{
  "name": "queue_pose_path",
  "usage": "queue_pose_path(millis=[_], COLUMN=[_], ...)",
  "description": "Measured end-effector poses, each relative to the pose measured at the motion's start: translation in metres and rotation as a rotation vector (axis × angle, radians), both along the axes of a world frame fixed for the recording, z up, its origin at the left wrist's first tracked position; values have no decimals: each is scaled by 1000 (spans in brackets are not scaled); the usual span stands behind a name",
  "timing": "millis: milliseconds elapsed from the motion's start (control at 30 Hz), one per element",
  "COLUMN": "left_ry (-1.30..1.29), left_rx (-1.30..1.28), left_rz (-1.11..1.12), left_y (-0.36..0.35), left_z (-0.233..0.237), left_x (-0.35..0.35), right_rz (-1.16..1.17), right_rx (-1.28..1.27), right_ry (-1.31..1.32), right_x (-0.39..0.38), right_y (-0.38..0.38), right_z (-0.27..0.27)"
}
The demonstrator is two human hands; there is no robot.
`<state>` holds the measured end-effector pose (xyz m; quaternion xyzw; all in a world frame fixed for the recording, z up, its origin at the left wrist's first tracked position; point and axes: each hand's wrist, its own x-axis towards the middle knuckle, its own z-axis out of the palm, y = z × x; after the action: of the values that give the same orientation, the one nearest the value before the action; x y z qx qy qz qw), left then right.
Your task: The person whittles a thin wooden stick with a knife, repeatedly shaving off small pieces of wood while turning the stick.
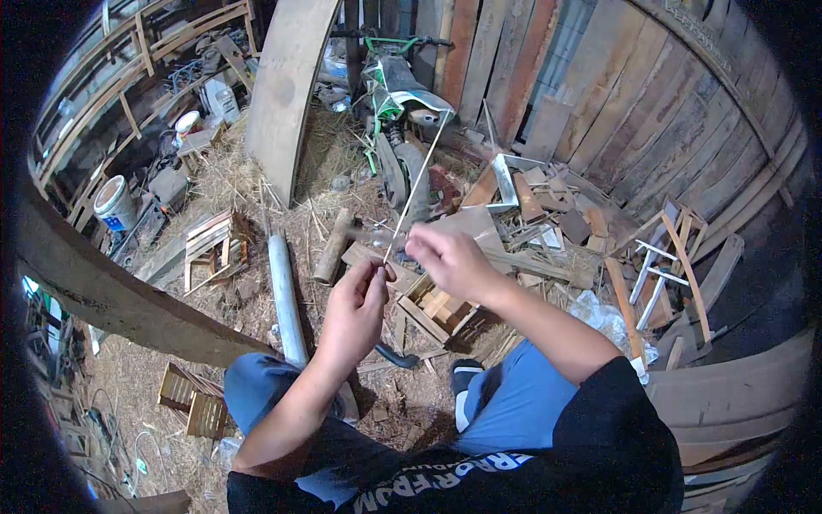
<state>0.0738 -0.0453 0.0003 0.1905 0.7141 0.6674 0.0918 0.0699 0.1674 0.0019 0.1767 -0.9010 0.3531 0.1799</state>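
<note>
A thin, pale stick (421, 182) slants up and away from my hands. My left hand (360, 295) is closed round its lower end, thumb and fingers pinched together. Just to the right, my right hand (447, 260) is closed near the stick, holding a blurred, narrow object (377, 236) that points left across it; it may be a blade, but the blur hides its shape. Below the hands, a small wooden crate (437, 310) with wood pieces inside rests on the ground.
A motorbike (402, 94) stands ahead by a tall wooden board (289, 94). A grey pipe (287, 300) and a short log (334, 248) lie left of centre. Scrap wood (548, 206) is piled to the right. A white bucket (115, 204) stands far left.
</note>
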Motion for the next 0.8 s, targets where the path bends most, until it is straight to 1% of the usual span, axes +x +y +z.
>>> queue_pose_path(millis=[100,200,233,333,367,467,500,600,633,733,767,800], left_ry=[-92,-63,-55,-12,-34,55,49,58,64,-58,24,45], left_rx=[-38,-25,4,-41,-22,-34,-37,-31,-18,-102,-111,-112], left_rz=[4,16,24,27,-15,17,8,-5,-21,-21,-11,6], left_y=[-7,-11,-11,-13,-16,-16,-16,-17,-17,-24,-23,-22], left_z=[0,4,2,10,5,10,9,7,3,8,6,2], left_x=[-2,1,1,7,6,11,13,13,11,6,2,2], right_rz=[19,-78,-111,-39,17,-112,-183,1,32,45,37,19], right_rx=[108,39,27,193,192,146,114,154,135,146,154,159], right_ry=[151,97,124,241,331,155,171,274,355,289,292,289], right_x=[5,-3,-7,4,2,-5,-9,4,4,-6,-9,-7], right_y=[-9,1,5,2,0,8,11,1,-5,5,6,2], right_z=[-2,7,11,21,13,21,23,23,9,10,8,8])
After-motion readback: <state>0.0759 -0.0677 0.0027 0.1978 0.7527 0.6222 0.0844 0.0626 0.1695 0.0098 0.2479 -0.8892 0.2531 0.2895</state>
